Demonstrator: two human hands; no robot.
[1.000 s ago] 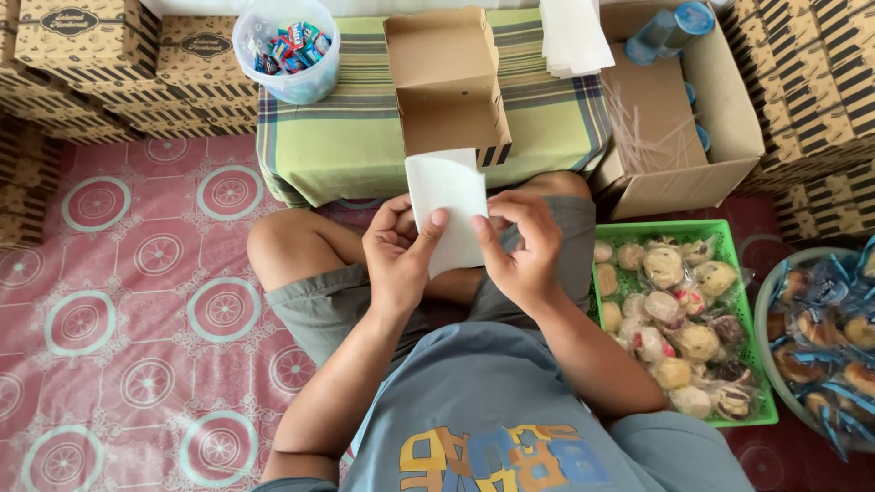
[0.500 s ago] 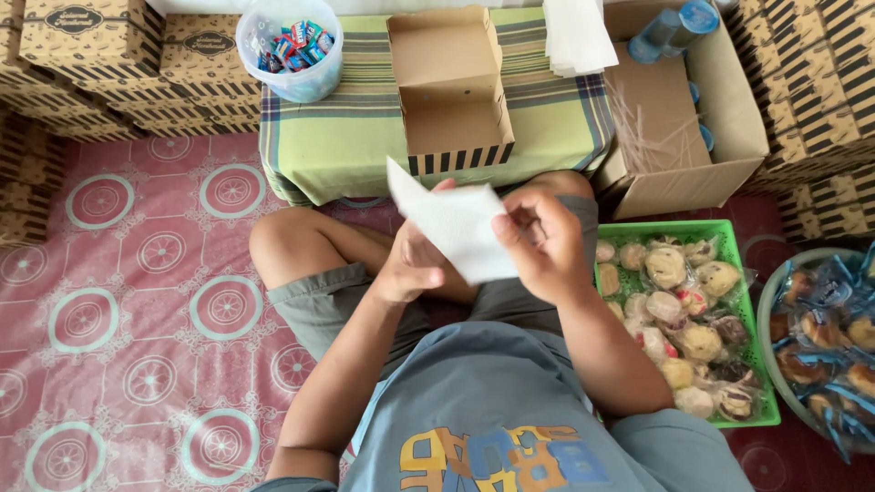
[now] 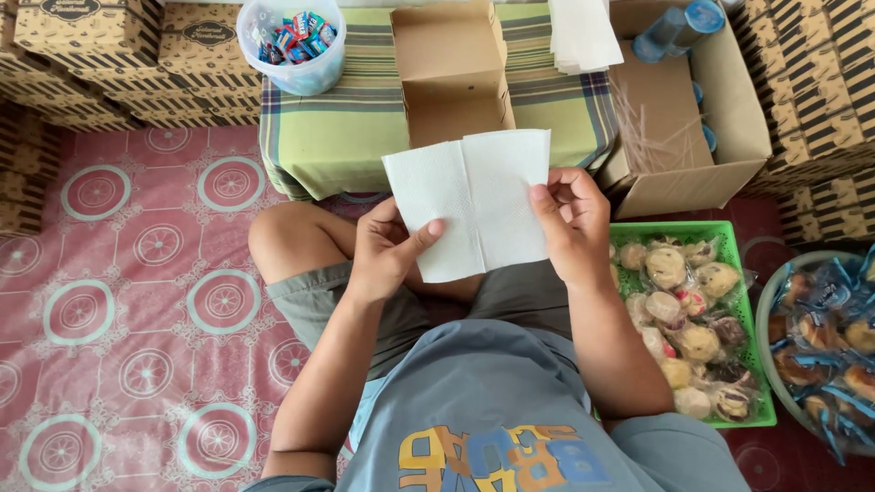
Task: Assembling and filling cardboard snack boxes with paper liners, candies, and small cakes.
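A white paper napkin [image 3: 474,200] is spread open flat in front of my chest, with a crease down its middle. My left hand [image 3: 387,251] pinches its lower left part, thumb on top. My right hand [image 3: 572,223] grips its right edge. Just beyond the napkin stands an open brown cardboard box [image 3: 451,68] on a low table covered with a green checked cloth [image 3: 346,128]. I sit on the floor with my knees under the napkin.
A stack of white napkins [image 3: 583,32] lies on the cloth at the back. A plastic tub of wrapped candies [image 3: 293,41] stands at its left. Right of me are a green tray of wrapped pastries [image 3: 693,314], a bowl of packaged snacks [image 3: 820,337] and a large carton [image 3: 693,109]. Patterned boxes [image 3: 109,46] line both sides.
The napkin was folded and narrow a second ago; both hands have pulled it apart, and it is now unfolded to full width.
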